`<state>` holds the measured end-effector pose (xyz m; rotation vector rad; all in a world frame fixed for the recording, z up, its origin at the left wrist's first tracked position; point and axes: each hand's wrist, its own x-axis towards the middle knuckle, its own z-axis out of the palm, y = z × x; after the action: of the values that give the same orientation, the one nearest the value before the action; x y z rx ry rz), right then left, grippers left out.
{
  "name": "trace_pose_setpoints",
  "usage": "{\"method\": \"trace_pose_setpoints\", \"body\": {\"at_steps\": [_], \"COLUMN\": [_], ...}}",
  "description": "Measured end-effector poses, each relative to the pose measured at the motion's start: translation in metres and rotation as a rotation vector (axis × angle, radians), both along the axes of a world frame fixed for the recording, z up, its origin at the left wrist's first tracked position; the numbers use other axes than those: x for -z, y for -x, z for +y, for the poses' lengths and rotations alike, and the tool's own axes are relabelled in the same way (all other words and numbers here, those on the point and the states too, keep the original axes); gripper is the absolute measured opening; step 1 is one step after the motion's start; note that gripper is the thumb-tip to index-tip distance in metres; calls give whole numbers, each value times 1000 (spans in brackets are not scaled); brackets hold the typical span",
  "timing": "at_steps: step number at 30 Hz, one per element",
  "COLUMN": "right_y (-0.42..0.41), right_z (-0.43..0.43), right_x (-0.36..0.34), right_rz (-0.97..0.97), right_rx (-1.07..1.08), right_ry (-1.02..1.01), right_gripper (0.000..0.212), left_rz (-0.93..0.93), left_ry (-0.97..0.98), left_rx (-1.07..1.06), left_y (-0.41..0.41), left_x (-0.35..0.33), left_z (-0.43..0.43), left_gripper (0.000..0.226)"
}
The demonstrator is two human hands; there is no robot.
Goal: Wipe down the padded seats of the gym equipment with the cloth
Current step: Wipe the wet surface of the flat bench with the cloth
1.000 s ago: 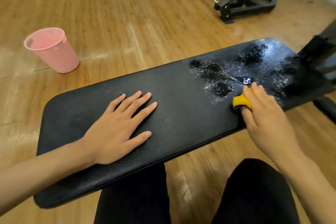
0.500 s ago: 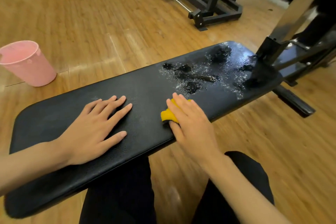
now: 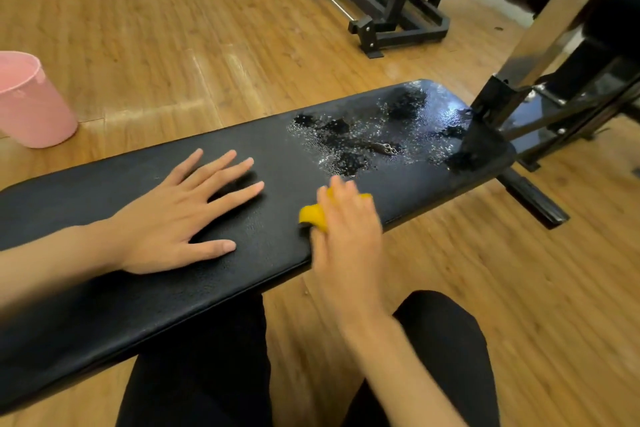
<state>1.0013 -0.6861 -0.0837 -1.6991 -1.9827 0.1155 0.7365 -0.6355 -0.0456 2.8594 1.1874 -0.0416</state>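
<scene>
I have the bench pad [image 3: 104,288] running across in front of me from lower left to upper right, with my legs [image 3: 207,374] under its near edge. My left hand [image 3: 173,218] lies flat on the pad, about midway along it. Just right of it, by the near edge, my right hand [image 3: 346,229] holds the cloth [image 3: 313,215] down on the pad. Beyond the cloth, toward the pad's right end, sits a wet patch [image 3: 363,135]. The bench frame [image 3: 540,42] rises from that right end. On the floor [image 3: 138,28] behind the far edge, a bucket [image 3: 31,104] stands at the left and a machine base [image 3: 381,10] at the right, well apart.
</scene>
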Motion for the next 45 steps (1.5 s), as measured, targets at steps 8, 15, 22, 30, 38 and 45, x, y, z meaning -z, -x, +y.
{"method": "trace_pose_setpoints", "body": {"at_steps": [8, 15, 22, 30, 38, 45], "right_y": [-95, -64, -4, -87, 17, -98], "right_z": [44, 55, 18, 74, 16, 85], "right_x": [-8, -18, -14, -20, -15, -33], "right_rz": [-173, -151, -188, -210, -179, -207], "right_rx": [-192, 76, -355, -3, -360, -211], "right_ry": [79, 37, 68, 175, 64, 207], "right_gripper": [56, 38, 57, 51, 56, 48], "left_rz": [23, 45, 30, 27, 21, 27], "left_ry": [34, 27, 44, 36, 20, 17], "left_rx": [4, -12, -20, -12, -21, -24], "left_y": [0, 0, -2, -1, -1, -1], "left_x": [1, 3, 1, 0, 1, 2], "left_z": [2, 3, 2, 3, 1, 0], "left_gripper": [75, 74, 74, 73, 73, 72]}}
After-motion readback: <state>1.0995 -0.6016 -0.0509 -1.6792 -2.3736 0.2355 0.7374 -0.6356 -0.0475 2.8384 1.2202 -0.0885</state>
